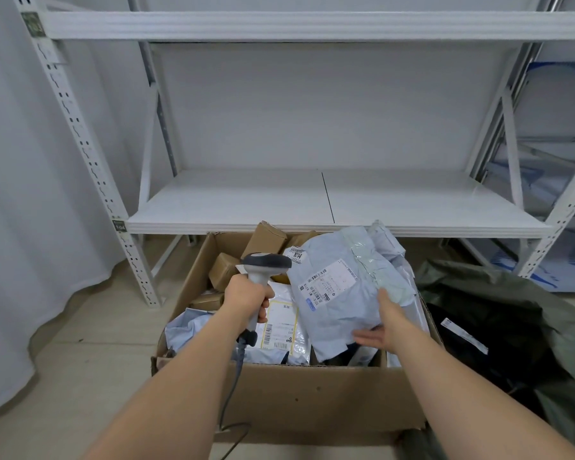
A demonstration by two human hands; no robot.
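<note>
Your left hand (246,295) is curled tight round the grip of the barcode scanner (266,263). The forearm reaches straight ahead, and the scanner's dark head points right, toward the parcel. Your right hand (384,322) pinches the pale blue mailer (339,293) at its lower right corner, thumb laid up along the front and fingers at the bottom edge. It holds the mailer tilted above the right half of the cardboard box (312,393), with its printed label (326,282) facing you.

The mailer is soft, crinkled plastic film with a glossy folded flap on top. The scanner is hard grey and white plastic, and its cable (233,386) trails down over the box's near wall. Inside the box lie small brown cartons (268,239) at the back and a white bag with a yellow-edged label (279,330) just under the scanner.

The box's far rim sits just below the front edge of the white metal shelf (246,207), whose flat board lies open above it. A dark green sack (512,310) crowds the box's right side, and bare floor (97,360) lies to the left.
</note>
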